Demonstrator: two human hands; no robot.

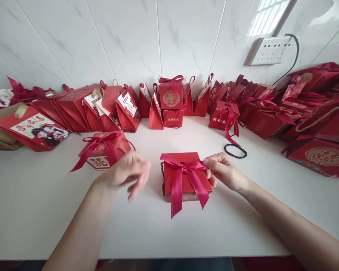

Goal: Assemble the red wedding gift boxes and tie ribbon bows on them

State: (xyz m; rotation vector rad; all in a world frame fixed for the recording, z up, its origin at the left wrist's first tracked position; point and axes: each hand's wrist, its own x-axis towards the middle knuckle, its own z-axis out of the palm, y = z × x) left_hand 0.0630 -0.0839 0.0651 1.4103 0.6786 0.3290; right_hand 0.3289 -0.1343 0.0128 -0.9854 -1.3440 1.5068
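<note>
A red gift box stands on the white table in front of me, with a dark pink satin ribbon bow tied on its top. Two ribbon tails hang down over its front. At the box's right side, my right hand pinches the right loop of the bow between thumb and finger. My left hand is in the air left of the box, slightly blurred. Its fingers hang loosely apart and hold nothing. Behind that hand sits another red gift box with a ribbon bow, partly covered by the hand.
Rows of red gift boxes stand along the tiled wall, including a stacked pair and a ribboned box. A black hair tie lies on the table. A white power strip with a black cord is on the wall.
</note>
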